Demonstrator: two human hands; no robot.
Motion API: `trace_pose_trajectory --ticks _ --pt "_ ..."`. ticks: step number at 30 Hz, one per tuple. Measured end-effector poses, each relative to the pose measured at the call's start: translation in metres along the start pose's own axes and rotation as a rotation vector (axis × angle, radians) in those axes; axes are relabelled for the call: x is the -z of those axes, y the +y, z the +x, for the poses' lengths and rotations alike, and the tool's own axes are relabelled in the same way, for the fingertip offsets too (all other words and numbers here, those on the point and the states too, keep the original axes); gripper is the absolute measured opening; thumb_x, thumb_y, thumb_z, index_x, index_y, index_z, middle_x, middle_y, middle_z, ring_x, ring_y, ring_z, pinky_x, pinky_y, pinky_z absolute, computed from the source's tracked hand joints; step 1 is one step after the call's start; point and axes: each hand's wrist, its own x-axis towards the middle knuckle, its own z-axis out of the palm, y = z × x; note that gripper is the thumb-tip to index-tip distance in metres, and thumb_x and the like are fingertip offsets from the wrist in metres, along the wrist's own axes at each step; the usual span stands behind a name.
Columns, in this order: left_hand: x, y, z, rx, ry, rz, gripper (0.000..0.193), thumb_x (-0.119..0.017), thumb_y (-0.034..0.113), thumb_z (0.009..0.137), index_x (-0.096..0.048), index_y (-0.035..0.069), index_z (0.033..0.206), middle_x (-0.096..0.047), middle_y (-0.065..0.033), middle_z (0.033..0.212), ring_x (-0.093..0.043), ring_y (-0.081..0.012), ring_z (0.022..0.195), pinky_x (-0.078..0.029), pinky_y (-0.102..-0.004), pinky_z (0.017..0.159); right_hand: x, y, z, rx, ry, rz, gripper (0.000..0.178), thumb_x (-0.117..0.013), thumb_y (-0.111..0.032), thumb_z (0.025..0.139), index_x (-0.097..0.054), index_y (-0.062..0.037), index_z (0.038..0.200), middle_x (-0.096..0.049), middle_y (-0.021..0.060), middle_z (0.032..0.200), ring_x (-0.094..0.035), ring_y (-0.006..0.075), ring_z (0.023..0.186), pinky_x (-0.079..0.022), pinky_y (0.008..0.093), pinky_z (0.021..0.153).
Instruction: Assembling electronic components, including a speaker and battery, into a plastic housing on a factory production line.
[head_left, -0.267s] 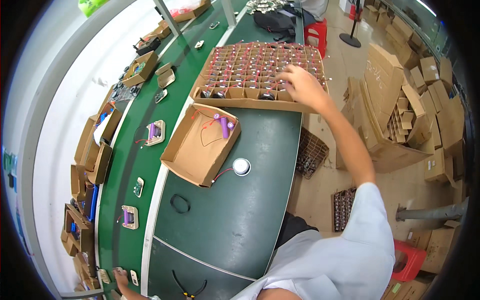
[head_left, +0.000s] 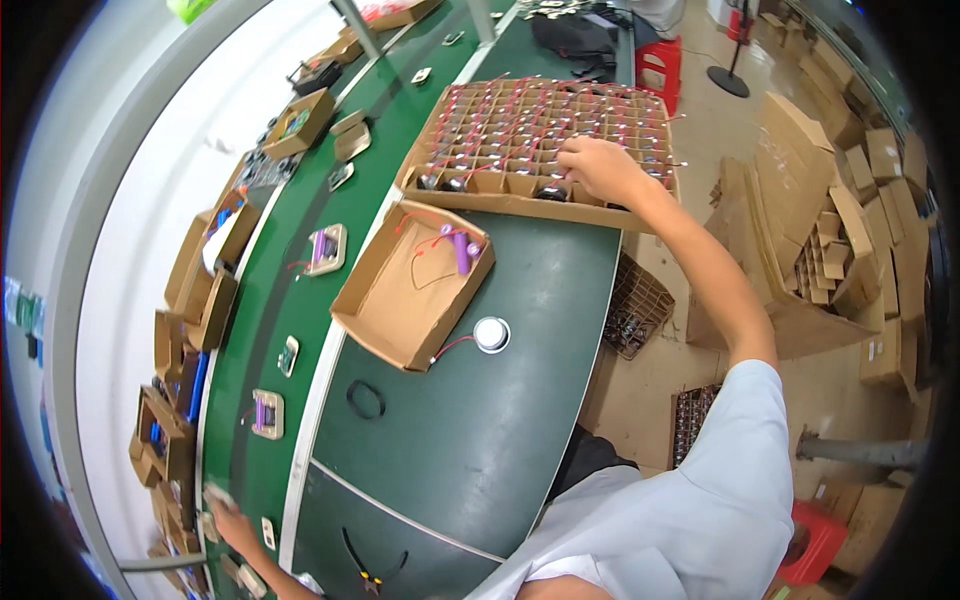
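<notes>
My right hand (head_left: 602, 168) reaches over the front rows of a large divided cardboard box (head_left: 520, 203). Its fingers are bent together above a compartment, and whatever lies between them is hidden. The box is filled with round dark parts trailing red wires. At the lower left, my left hand (head_left: 232, 526) is over the green conveyor belt (head_left: 325, 205), closed on a blurred beige plastic casing (head_left: 216, 496). A round white-topped speaker (head_left: 491, 335) with a red wire lies on the dark green table, next to a shallow cardboard tray (head_left: 375, 315) containing purple cylindrical cells (head_left: 462, 253).
Beige casings with purple cells (head_left: 267, 414) sit along the belt. A black loop (head_left: 366, 399) and cutting pliers (head_left: 370, 582) lie on the table. Small parts boxes (head_left: 165, 440) line the belt's far side. Cartons (head_left: 770, 240) and a red stool (head_left: 812, 545) stand on the right.
My right hand's fingers have drawn together over the divided box. My left hand has moved slightly forward along the belt with the beige casing. The whole view has shifted a little.
</notes>
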Motion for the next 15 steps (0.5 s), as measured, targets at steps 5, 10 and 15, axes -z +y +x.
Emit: trace_pose_trajectory --ticks 5,10,15 --pt "0.1 0.259 -0.063 -0.426 0.108 -0.168 0.043 -0.066 -0.008 0.077 -0.061 -0.003 0.119 -0.062 -0.0223 0.112 -0.057 -0.0439 0.106 -0.044 -0.0508 0.092 -0.007 0.001 -0.008 -0.128 0.053 -0.024 0.014 -0.071 -0.008 0.085 -0.063 -0.0077 0.096 -0.058 0.0111 0.123 -0.053 0.0356 0.122 -0.045 0.0488 0.098" --pt "0.125 0.387 -0.125 -0.871 -0.241 -0.426 0.033 -0.067 -0.002 0.069 -0.063 0.001 0.101 -0.065 -0.0124 0.104 -0.063 -0.0324 0.101 -0.047 -0.0466 0.088 0.009 0.011 0.013 -0.137 -0.235 -0.054 0.017 -0.075 -0.015 0.083 -0.063 -0.011 0.094 -0.054 0.0113 0.132 -0.044 0.0344 0.134 -0.039 0.0527 0.105" --pt "0.101 0.404 -0.161 -0.974 -0.275 -0.461 0.03 -0.064 0.002 0.074 -0.064 0.004 0.104 -0.064 -0.0093 0.107 -0.062 -0.0276 0.105 -0.047 -0.0446 0.092 0.012 -0.009 0.026 0.119 0.082 0.107 0.017 -0.073 -0.009 0.084 -0.059 -0.0059 0.093 -0.06 0.0146 0.129 -0.055 0.033 0.126 -0.043 0.0457 0.107"
